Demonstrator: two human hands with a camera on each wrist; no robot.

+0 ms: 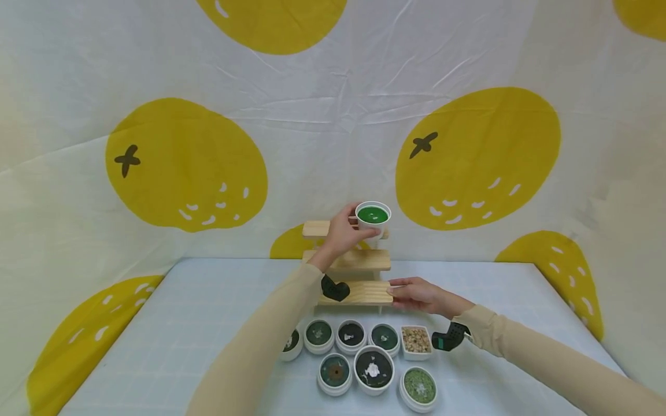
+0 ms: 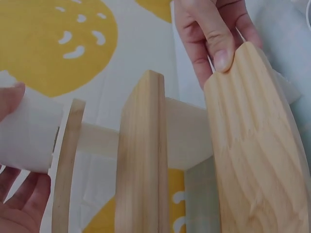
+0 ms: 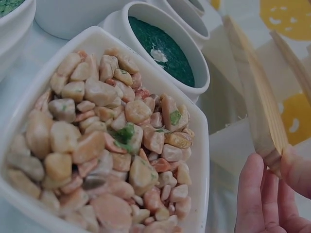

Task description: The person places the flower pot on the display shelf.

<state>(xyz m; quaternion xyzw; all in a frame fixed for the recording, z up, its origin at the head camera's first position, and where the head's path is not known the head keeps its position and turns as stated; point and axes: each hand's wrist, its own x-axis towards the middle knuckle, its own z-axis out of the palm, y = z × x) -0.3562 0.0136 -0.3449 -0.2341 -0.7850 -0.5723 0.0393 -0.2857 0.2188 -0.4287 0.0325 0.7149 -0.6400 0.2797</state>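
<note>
My left hand point(image 1: 344, 232) grips a small white pot point(image 1: 373, 215) with a bright green top, thumb and fingers around its side. The pot is at the right part of the top shelf point(image 1: 314, 229) of a three-tier wooden stand. In the left wrist view the pot's base point(image 2: 48, 145) is against that board or very close to it; contact is hard to tell. Lower down, my right hand point(image 1: 424, 296) pinches the right end of the bottom shelf point(image 1: 354, 293), thumb on top. The right wrist view shows the same pinch on the board's end point(image 3: 265, 141).
In front of the stand are several round white pots, among them a larger dark-topped one point(image 1: 373, 370) and a light green one point(image 1: 418, 388). A square white dish of pebbles point(image 1: 416, 340) stands near my right wrist. Behind hangs a fabric backdrop point(image 1: 333, 144) with yellow fruit.
</note>
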